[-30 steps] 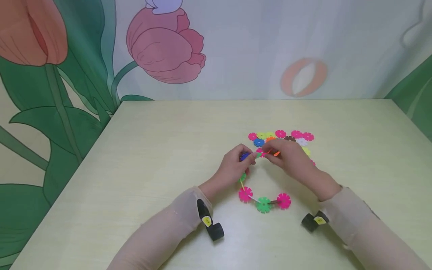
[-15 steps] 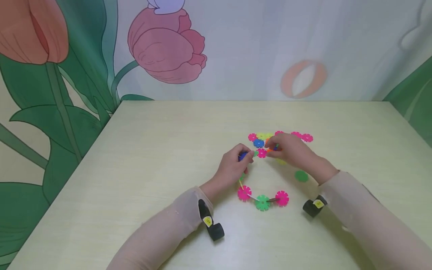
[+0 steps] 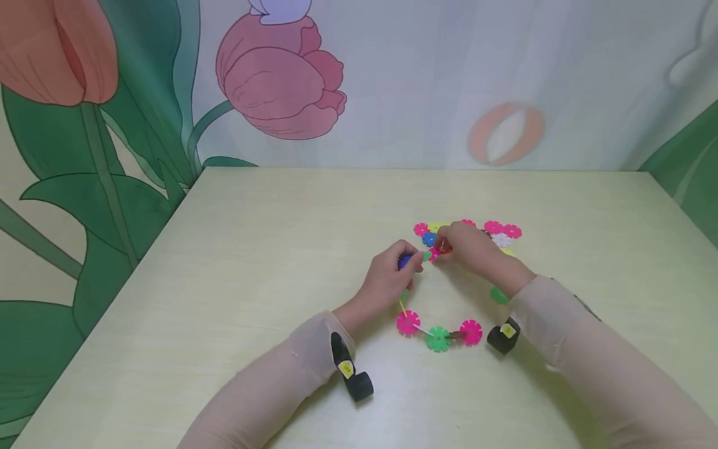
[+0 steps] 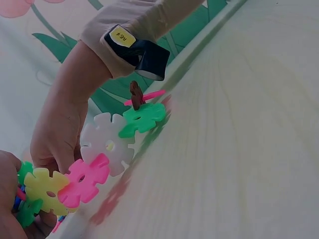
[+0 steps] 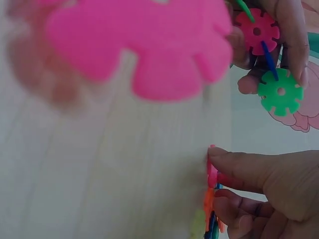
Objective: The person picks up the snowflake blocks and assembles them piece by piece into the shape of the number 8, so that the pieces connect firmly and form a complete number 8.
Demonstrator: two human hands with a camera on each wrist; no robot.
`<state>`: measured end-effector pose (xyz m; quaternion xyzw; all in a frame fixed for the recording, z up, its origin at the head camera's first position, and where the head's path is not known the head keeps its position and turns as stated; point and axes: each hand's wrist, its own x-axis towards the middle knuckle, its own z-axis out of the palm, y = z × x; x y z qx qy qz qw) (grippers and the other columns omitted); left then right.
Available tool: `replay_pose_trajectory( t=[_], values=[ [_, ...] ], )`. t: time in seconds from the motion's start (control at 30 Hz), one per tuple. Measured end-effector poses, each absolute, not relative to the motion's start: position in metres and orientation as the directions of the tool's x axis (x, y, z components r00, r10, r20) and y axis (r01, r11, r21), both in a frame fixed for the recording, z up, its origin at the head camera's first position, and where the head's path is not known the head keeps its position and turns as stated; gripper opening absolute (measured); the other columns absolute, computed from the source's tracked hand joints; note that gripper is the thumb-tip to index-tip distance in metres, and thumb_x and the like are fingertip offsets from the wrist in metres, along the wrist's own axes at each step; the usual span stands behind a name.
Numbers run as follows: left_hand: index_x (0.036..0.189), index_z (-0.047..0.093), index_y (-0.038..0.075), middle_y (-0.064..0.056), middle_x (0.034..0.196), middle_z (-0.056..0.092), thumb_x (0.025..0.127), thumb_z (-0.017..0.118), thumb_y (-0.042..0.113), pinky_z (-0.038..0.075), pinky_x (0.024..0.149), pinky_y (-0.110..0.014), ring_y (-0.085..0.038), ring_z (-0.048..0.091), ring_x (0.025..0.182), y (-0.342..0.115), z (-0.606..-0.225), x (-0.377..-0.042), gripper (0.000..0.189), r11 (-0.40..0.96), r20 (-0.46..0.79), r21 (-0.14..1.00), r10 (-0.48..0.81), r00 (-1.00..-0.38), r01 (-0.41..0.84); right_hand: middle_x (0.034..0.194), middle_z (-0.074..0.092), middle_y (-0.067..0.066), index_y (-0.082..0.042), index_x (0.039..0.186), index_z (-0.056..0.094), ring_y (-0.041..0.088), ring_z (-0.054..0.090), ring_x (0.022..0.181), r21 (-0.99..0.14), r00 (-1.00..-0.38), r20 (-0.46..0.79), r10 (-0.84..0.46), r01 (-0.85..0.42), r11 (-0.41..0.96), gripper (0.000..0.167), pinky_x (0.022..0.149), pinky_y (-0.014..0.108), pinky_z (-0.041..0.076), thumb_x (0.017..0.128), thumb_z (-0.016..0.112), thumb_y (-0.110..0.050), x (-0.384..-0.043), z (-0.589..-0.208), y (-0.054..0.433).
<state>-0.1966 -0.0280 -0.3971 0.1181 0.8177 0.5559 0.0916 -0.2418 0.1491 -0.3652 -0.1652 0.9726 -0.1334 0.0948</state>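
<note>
Right hand (image 3: 473,251) shifts left over the disc pile (image 3: 501,239).
Its fingertips now sit nearer the left hand (image 3: 381,280), at a pink disc (image 5: 213,172); whether they pinch it, I cannot tell. The left grip stays clasped on the disc chain (image 3: 438,338), trailing right of frame centre; effort seems centred on choosing a piece.

A flower-patterned wall (image 3: 404,81) backs a pale tabletop (image 3: 280,237).
</note>
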Motion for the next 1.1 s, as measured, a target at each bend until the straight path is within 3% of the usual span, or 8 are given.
replay_pose_trajectory(
  t=[0.3, 0.53, 0.83, 1.1],
  values=[
    [0.107, 0.056, 0.012, -0.005, 0.097, 0.067, 0.100, 0.051, 0.030, 0.043, 0.061, -0.021, -0.014, 0.053, 0.061, -0.027, -0.396, -0.196, 0.019, 0.348, -0.008, 0.932, 0.298, -0.955, 0.101, 0.094, 0.065, 0.012, -0.004, 0.106, 0.058, 0.022, 0.058, 0.082, -0.364, -0.931, -0.125, -0.343, -0.278, 0.889, 0.031, 0.076, 0.033, 0.052, 0.084, 0.075, -0.017, -0.240, -0.369, 0.155],
    [0.106, 0.057, 0.012, -0.005, 0.097, 0.067, 0.100, 0.052, 0.029, 0.043, 0.060, -0.021, -0.013, 0.053, 0.059, -0.027, -0.396, -0.196, 0.019, 0.351, 0.000, 0.930, 0.299, -0.954, 0.110, 0.093, 0.067, 0.012, -0.005, 0.101, 0.059, 0.024, 0.060, 0.084, -0.445, -0.936, -0.099, -0.339, -0.263, 0.856, 0.021, 0.077, 0.036, 0.052, 0.086, 0.072, -0.012, -0.240, -0.372, 0.160],
    [0.104, 0.057, 0.012, -0.005, 0.095, 0.069, 0.099, 0.052, 0.029, 0.043, 0.059, -0.020, -0.014, 0.052, 0.059, -0.028, -0.395, -0.195, 0.019, 0.349, -0.006, 0.931, 0.301, -0.954, 0.105, 0.085, 0.064, 0.009, -0.003, 0.102, 0.062, 0.017, 0.055, 0.071, -0.500, -0.942, -0.098, -0.322, -0.233, 0.834, 0.019, 0.064, 0.025, 0.048, 0.090, 0.068, -0.018, -0.234, -0.369, 0.170],
    [0.105, 0.057, 0.011, -0.005, 0.095, 0.069, 0.099, 0.052, 0.029, 0.041, 0.056, -0.020, -0.013, 0.051, 0.058, -0.028, -0.396, -0.196, 0.020, 0.346, -0.012, 0.933, 0.299, -0.954, 0.096, 0.071, 0.063, 0.008, 0.001, 0.108, 0.058, 0.017, 0.056, 0.056, -0.651, -0.945, -0.089, -0.314, -0.183, 0.737, 0.021, 0.055, 0.027, 0.048, 0.095, 0.059, -0.016, -0.220, -0.362, 0.177]
  ],
)
